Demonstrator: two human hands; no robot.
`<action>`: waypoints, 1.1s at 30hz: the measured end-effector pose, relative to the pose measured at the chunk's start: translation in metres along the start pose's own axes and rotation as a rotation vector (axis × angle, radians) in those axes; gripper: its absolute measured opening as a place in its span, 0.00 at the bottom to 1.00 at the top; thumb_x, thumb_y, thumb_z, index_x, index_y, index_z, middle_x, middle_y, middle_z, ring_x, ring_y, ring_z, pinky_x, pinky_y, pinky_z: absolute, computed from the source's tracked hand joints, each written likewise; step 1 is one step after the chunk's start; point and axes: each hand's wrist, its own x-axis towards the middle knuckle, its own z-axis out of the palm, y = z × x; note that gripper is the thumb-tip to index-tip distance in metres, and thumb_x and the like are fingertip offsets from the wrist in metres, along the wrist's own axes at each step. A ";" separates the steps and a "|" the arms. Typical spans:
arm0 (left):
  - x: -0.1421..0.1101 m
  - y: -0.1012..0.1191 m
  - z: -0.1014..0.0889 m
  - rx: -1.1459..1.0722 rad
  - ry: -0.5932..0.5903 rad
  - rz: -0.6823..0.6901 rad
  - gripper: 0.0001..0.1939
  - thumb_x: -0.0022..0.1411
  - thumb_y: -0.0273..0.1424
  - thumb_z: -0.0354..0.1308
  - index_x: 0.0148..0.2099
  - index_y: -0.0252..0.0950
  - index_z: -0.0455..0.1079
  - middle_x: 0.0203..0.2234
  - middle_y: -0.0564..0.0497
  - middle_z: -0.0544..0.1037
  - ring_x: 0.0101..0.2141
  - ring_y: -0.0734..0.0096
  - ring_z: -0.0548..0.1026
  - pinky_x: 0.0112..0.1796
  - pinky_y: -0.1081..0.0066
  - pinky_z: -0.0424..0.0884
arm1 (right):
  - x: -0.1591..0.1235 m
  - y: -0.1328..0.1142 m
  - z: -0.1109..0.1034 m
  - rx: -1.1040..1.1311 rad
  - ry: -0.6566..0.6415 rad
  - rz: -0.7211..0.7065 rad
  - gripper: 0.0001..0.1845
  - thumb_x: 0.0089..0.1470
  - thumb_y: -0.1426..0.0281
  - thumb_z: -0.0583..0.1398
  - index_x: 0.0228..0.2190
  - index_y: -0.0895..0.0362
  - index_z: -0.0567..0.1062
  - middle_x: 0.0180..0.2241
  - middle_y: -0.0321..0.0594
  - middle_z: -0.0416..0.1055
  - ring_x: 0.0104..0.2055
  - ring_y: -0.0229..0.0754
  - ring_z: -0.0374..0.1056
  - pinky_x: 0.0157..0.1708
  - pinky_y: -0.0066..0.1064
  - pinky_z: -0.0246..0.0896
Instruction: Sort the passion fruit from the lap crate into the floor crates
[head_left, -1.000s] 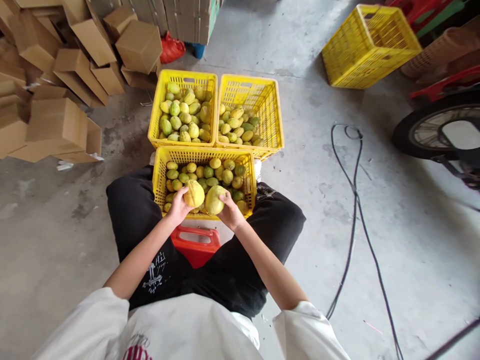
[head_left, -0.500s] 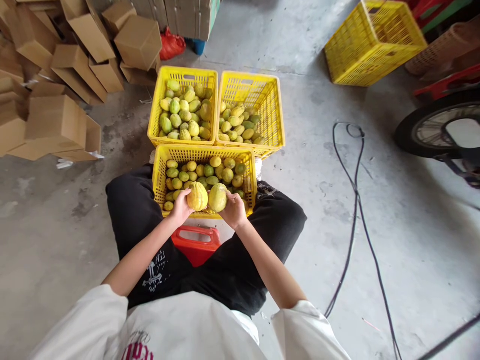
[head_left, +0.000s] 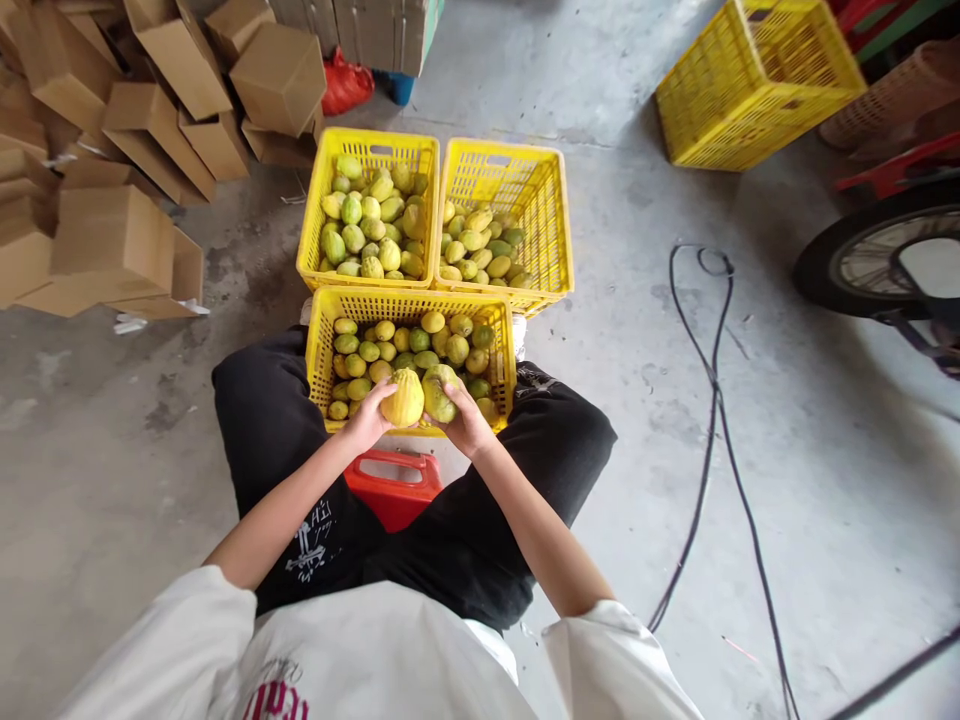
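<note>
Left hand [head_left: 369,416] is grasping a ribbed yellow fruit [head_left: 403,398]; right hand [head_left: 468,422] is grasping a greener fruit [head_left: 439,392] just beside it; both are being held above the nearest yellow crate [head_left: 412,299].

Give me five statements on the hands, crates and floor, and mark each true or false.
1. The left hand holds a yellow ribbed fruit. True.
2. The right hand is empty. False: it holds a greener fruit.
3. The nearest yellow crate sits between the person's legs. True.
4. The cardboard boxes are at the picture's right. False: they are piled at its upper left.
5. A black cable lies on the floor. True.
</note>
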 end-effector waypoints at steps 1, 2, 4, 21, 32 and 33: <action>0.000 0.001 0.000 -0.025 0.000 0.001 0.19 0.61 0.29 0.65 0.54 0.39 0.74 0.52 0.43 0.85 0.58 0.45 0.84 0.54 0.50 0.87 | 0.000 -0.001 0.000 0.019 0.000 -0.001 0.30 0.48 0.55 0.79 0.50 0.43 0.77 0.55 0.36 0.79 0.62 0.57 0.75 0.51 0.49 0.84; 0.000 0.003 0.001 -0.044 0.003 0.005 0.20 0.61 0.29 0.63 0.56 0.39 0.74 0.52 0.43 0.85 0.59 0.45 0.83 0.55 0.48 0.86 | 0.001 -0.002 0.000 0.043 -0.002 -0.001 0.29 0.49 0.55 0.78 0.49 0.43 0.77 0.55 0.36 0.79 0.63 0.58 0.74 0.52 0.50 0.84; 0.000 0.005 0.002 -0.058 0.021 0.024 0.20 0.61 0.28 0.60 0.56 0.39 0.73 0.53 0.43 0.85 0.61 0.45 0.82 0.57 0.46 0.85 | 0.003 -0.003 0.000 0.095 -0.010 -0.007 0.28 0.47 0.55 0.76 0.49 0.44 0.77 0.55 0.37 0.80 0.64 0.60 0.73 0.54 0.54 0.83; -0.001 0.010 0.004 0.030 0.068 0.106 0.16 0.60 0.26 0.68 0.51 0.40 0.76 0.49 0.45 0.85 0.62 0.45 0.81 0.56 0.54 0.85 | -0.002 0.001 0.007 -0.013 -0.137 -0.055 0.35 0.45 0.54 0.82 0.50 0.48 0.79 0.50 0.40 0.82 0.59 0.57 0.77 0.55 0.47 0.81; 0.009 0.014 -0.006 0.183 0.103 0.117 0.22 0.57 0.31 0.74 0.51 0.43 0.70 0.52 0.46 0.82 0.56 0.50 0.81 0.52 0.55 0.83 | 0.006 0.000 -0.004 -0.013 -0.057 0.077 0.30 0.47 0.60 0.77 0.50 0.44 0.76 0.54 0.36 0.79 0.55 0.55 0.78 0.48 0.49 0.84; 0.012 0.013 -0.009 0.255 0.135 0.104 0.25 0.55 0.33 0.77 0.50 0.43 0.69 0.51 0.45 0.81 0.54 0.50 0.82 0.50 0.56 0.83 | 0.008 0.001 -0.007 -0.090 -0.045 0.100 0.29 0.47 0.60 0.77 0.50 0.44 0.77 0.53 0.36 0.80 0.52 0.54 0.79 0.44 0.47 0.84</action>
